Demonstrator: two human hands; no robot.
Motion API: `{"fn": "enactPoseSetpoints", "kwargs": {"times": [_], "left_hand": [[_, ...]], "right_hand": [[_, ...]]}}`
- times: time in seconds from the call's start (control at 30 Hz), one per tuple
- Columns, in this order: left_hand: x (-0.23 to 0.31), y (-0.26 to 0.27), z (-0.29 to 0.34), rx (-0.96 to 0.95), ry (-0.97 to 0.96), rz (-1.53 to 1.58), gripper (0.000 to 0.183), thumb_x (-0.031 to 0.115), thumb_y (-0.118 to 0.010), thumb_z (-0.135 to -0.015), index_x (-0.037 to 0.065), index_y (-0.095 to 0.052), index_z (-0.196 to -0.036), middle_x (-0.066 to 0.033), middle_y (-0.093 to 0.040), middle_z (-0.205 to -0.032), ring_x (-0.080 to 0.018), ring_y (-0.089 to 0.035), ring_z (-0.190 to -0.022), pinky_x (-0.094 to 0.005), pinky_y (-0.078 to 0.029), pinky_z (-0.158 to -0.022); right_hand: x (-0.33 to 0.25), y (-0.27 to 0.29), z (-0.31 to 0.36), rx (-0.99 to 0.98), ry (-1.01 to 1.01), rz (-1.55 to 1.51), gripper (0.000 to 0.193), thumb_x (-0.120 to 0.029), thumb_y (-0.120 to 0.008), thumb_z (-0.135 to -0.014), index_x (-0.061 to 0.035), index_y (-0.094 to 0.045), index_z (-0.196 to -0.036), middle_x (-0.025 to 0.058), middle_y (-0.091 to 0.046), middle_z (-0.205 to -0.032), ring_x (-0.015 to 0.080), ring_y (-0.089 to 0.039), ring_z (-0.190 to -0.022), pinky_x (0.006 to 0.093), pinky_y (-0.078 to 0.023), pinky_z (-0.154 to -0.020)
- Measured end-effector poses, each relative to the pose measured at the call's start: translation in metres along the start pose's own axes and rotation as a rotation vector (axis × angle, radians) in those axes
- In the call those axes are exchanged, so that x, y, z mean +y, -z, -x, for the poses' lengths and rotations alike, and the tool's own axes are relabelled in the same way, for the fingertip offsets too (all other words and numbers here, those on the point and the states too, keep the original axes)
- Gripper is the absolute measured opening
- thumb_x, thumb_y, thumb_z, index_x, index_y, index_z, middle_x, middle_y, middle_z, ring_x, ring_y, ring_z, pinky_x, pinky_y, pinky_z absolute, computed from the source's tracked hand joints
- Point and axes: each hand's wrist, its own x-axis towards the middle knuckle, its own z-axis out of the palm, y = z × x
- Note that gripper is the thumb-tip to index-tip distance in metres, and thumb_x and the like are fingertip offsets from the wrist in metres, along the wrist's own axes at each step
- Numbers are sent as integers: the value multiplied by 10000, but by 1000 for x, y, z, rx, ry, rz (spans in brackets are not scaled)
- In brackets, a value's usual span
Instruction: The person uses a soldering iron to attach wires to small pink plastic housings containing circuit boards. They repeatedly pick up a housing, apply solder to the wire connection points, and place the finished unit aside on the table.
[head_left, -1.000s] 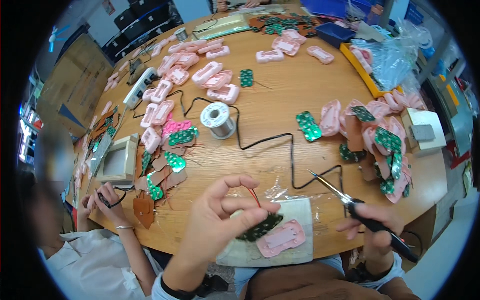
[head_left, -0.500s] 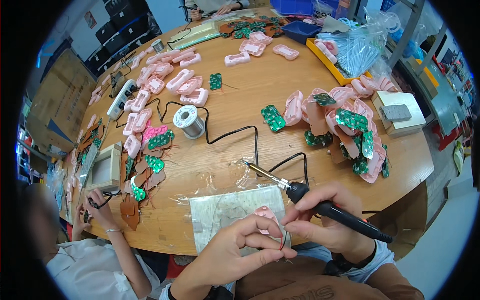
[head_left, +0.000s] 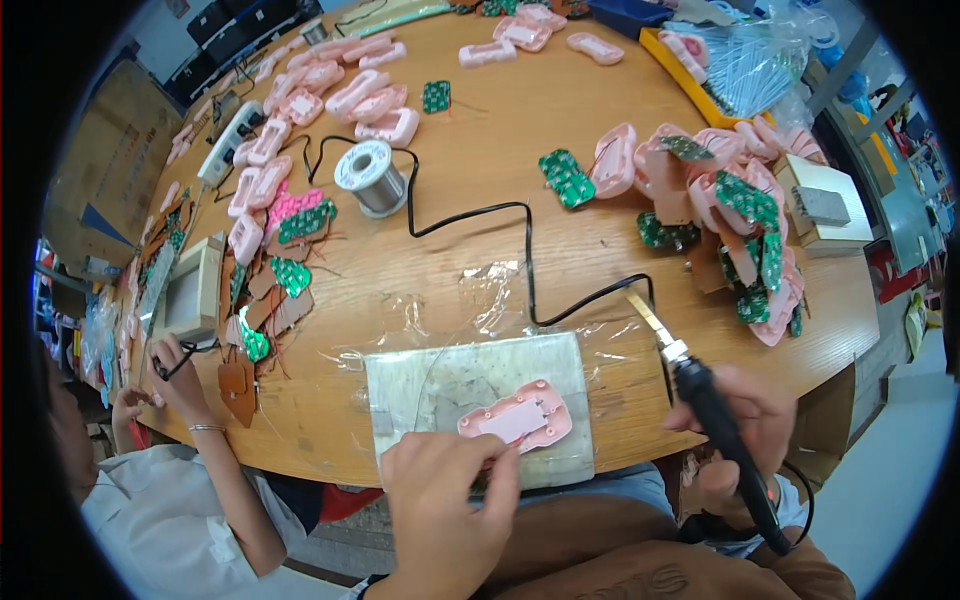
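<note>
A pink plastic shell (head_left: 548,432) lies hollow side up on the pale work mat (head_left: 400,385), a light rectangular piece inside it. My left hand (head_left: 445,500) is at the shell's near left edge, thumb and fingers closed together; what they pinch is hidden. To the right, my right hand (head_left: 755,415) grips a soldering iron (head_left: 722,425) by its black handle, its metal tip pointing up and left, past the mat's right side. The iron's black cord (head_left: 470,213) winds over the table.
A solder spool (head_left: 383,192) stands beyond the mat. Pink shells with green circuit boards (head_left: 745,197) are heaped at right, more boards (head_left: 292,277) at left. A yellow tray (head_left: 672,58) holds pale sticks. A co-worker's hand (head_left: 180,385) works at left.
My right hand has moved right with the soldering iron, away from my left hand. My left hand has shifted left and turned; the red wire once at its fingers no longer shows clearly. The view has shifted.
</note>
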Motion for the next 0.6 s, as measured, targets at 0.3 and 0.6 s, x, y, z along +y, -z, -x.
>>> {"fn": "enactPoseSetpoints", "kwargs": {"times": [0.3,0.6], "left_hand": [[-19,-36,-4,-158,116,15,150,70,-724,-671,44,-634,-789,-75,-573,-928,-243,-523,-869,-381,-365,-770],[17,-7,-16,-344,92,-155,62,5,-645,-755,16,-584,-760,-133,-588,-892,-319,-559,-688,-426,-439,-648]], "right_hand": [[10,19,21,-121,-112,-108,342,-47,-726,-716,-27,-469,-941,75,-563,-613,134,-486,-508,254,-350,-463],[18,20,12,-156,-113,-100,342,-57,-737,-686,-30,-475,-904,67,-503,-543,143,-431,-446,271,-302,-423]]}}
